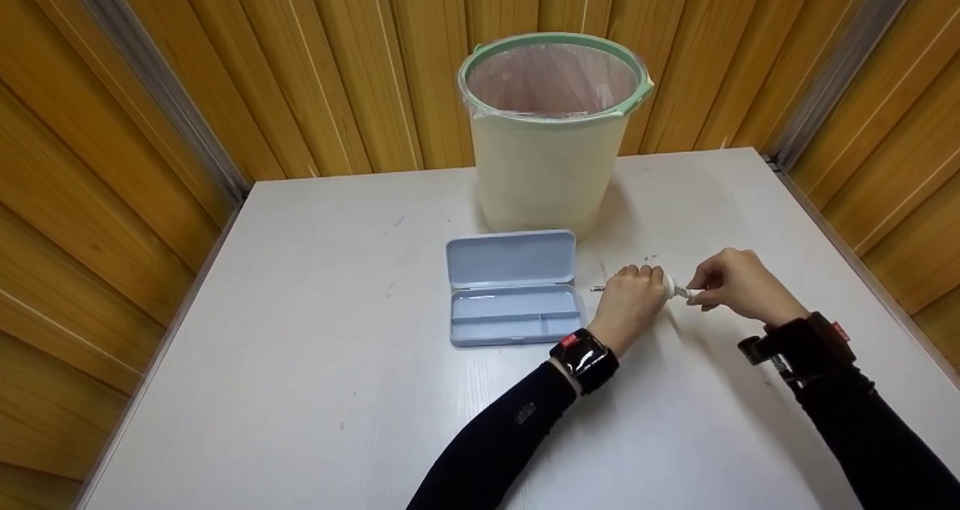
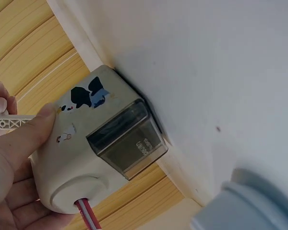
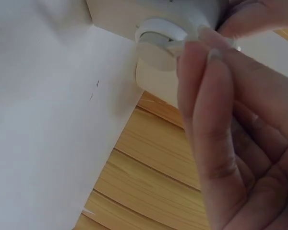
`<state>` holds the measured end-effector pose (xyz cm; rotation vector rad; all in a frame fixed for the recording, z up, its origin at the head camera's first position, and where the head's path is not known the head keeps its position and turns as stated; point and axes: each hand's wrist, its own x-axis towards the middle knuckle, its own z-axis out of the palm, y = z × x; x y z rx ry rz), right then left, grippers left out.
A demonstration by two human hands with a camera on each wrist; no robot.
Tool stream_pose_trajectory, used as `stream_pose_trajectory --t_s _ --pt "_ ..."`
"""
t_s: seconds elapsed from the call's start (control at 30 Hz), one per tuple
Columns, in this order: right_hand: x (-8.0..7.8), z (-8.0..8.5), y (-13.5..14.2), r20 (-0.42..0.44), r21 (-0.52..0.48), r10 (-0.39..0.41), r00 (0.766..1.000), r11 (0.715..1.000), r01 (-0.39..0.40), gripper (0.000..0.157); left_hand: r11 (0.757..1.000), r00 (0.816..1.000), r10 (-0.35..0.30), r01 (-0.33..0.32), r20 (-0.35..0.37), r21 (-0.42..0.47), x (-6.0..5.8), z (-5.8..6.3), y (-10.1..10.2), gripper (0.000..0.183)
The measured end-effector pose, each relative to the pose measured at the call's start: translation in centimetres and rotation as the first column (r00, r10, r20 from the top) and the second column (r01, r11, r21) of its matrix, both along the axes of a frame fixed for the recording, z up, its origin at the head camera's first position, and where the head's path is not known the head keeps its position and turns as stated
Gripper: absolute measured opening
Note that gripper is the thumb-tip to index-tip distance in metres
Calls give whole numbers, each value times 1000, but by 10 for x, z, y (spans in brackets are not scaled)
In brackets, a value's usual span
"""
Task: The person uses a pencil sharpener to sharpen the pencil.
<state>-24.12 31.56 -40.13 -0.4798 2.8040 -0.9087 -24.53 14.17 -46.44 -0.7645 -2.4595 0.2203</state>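
Note:
My left hand (image 1: pixel 630 306) grips a cream-coloured crank pencil sharpener (image 2: pixel 69 148) with cartoon stickers and a dark see-through shavings drawer (image 2: pixel 129 143). In the head view that hand covers most of the sharpener. A red-and-silver striped pencil (image 2: pixel 88 216) is in the sharpener's hole, its free end pointing left toward the open pale blue pencil case (image 1: pixel 512 261). On the opposite side, the thumb and fingers of my right hand (image 1: pixel 742 283) pinch the handle of the white crank (image 2: pixel 20 120). The case's divided compartments face up.
A cream bin (image 1: pixel 547 172) with a green rim and a clear liner stands behind the pencil case. Small dark specks (image 1: pixel 649 258) lie on the white table (image 1: pixel 315 292) beyond the hands. Wood-patterned walls (image 1: pixel 337 67) enclose the table's back and sides.

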Motion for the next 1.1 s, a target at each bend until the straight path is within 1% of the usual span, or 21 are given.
stream_pose_trajectory --t_s 0.23,0.4,0.57,0.67,0.73,0.83,0.9,0.97,1.1 --pt "-12 8 -4 -33 -17 -38 999 999 38 8 999 997 -2 4 -74 32 -3 0 -3 17" --pt "-20 8 -9 -62 -33 -64 996 998 62 5 999 997 -22 24 -67 32 -4 -1 -6 19" --pt "-31 3 -16 -149 -39 -107 983 994 103 4 999 998 -32 33 -51 16 -4 -2 -7 23" --pt "-40 -5 -19 -210 0 -120 970 992 123 5 999 998 -36 37 -45 18 -3 -3 -7 23" --pt "-45 -11 -20 -230 26 -122 965 991 131 5 999 998 -39 40 -41 21 -2 -4 -6 22" --pt "-53 -20 -20 -227 44 -118 967 990 131 5 999 999 -39 40 -36 22 0 -4 -5 21" --pt "-56 -25 -20 -203 36 -120 972 991 130 5 999 999 -39 40 -31 25 0 -5 -4 21" --pt "-59 -28 -19 -182 35 -120 976 991 128 5 999 999 -38 39 -30 27 1 -5 -3 21" --pt "-62 -33 -17 -172 69 -102 980 991 115 4 999 998 -32 33 -45 24 0 -6 -3 22"
